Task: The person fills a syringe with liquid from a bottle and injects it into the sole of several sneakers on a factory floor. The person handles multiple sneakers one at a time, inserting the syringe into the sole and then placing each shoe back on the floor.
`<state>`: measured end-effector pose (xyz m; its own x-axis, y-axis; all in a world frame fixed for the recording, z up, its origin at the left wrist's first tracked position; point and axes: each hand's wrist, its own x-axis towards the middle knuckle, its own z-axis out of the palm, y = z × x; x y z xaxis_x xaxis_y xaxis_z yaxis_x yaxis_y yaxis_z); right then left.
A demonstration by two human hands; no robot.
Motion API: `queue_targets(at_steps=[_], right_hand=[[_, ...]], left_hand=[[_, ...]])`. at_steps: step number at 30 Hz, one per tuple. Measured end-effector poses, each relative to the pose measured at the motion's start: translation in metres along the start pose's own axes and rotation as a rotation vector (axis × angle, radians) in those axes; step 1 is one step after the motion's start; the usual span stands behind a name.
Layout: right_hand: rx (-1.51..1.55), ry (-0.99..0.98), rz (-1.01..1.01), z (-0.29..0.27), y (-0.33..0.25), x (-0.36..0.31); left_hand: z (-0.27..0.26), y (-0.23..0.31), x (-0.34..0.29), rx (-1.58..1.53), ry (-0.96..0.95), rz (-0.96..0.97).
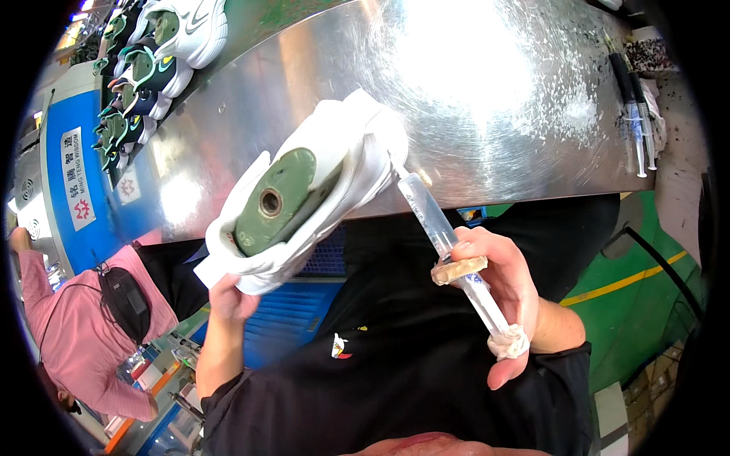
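A white sneaker [334, 156] is held up over the near edge of the metal table, tilted, with a green shoe last [275, 199] filling its opening. My left hand [232, 298] grips it by the heel. In my right hand [498, 285] is a clear plastic syringe [430, 216], fingers round the barrel and thumb at the plunger end. Tape or tissue is wrapped round its flange and its plunger end. The syringe's tip meets the shoe's side near the toe, along the sole edge; whether it touches cannot be made out.
A shiny metal table [304, 61] spans the far side. Several sneakers on lasts [141, 76] line its left end, by a blue machine [68, 152]. Dark-ended syringes [635, 114] lie at the right edge. A person in pink [91, 334] stands at left.
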<state>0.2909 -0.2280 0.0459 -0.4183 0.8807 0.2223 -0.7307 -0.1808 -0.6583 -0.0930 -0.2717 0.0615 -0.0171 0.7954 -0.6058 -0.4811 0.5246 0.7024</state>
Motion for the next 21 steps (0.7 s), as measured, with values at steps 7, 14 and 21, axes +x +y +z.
queue_targets(at_steps=[7, 14, 21], right_hand=[[0.040, 0.039, -0.016, 0.011, 0.000, 0.005], [0.014, 0.008, 0.052, 0.025, -0.016, 0.014], [-0.189, 0.006, 0.302, 0.043, -0.056, 0.009]], left_hand=[[0.074, -0.036, -0.011, -0.163, -0.218, -0.198], [0.086, -0.065, -0.007, -0.358, -0.357, -0.349], [0.099, -0.077, 0.007, -0.549, -0.486, -0.531]])
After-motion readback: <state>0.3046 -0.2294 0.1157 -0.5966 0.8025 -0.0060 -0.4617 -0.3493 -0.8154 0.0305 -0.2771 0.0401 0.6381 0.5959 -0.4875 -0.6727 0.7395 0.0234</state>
